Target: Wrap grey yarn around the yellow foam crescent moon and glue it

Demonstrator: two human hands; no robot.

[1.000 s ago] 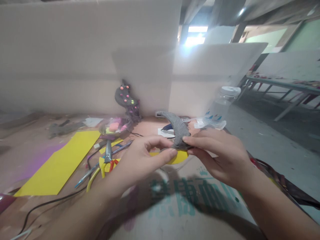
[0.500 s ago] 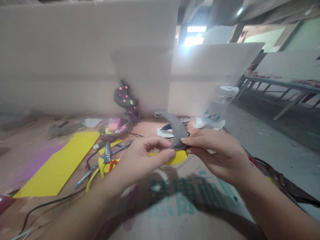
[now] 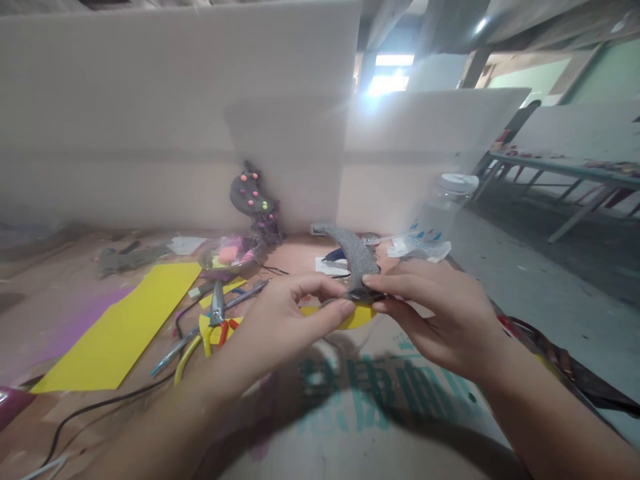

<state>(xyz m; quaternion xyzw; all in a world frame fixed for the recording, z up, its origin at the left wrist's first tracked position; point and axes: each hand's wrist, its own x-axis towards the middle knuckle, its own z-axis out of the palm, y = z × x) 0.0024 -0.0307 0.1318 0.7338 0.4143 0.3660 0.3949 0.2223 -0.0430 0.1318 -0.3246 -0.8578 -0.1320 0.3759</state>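
Note:
Both of my hands meet at the middle of the view around a curved grey horn-shaped piece [image 3: 353, 253] wrapped in grey yarn. My left hand [image 3: 285, 320] pinches its lower end between thumb and forefinger. My right hand [image 3: 440, 310] pinches the same end from the right, fingers pressed together. The horn's tip curls up and away to the left. A yellow cut piece [image 3: 357, 317] shows just under the fingers; whether either hand holds it I cannot tell.
A yellow sheet [image 3: 120, 327] lies on the left of the table, with yellow-handled pliers [image 3: 216, 313], a pen and a black cable beside it. A dark beaded figure [image 3: 253, 197] stands against white boards. A clear jar [image 3: 443, 207] stands at the right. Printed cardboard [image 3: 370, 400] lies beneath my hands.
My fingers have shifted slightly on the horn's base; the horn and both hands stay almost where they were.

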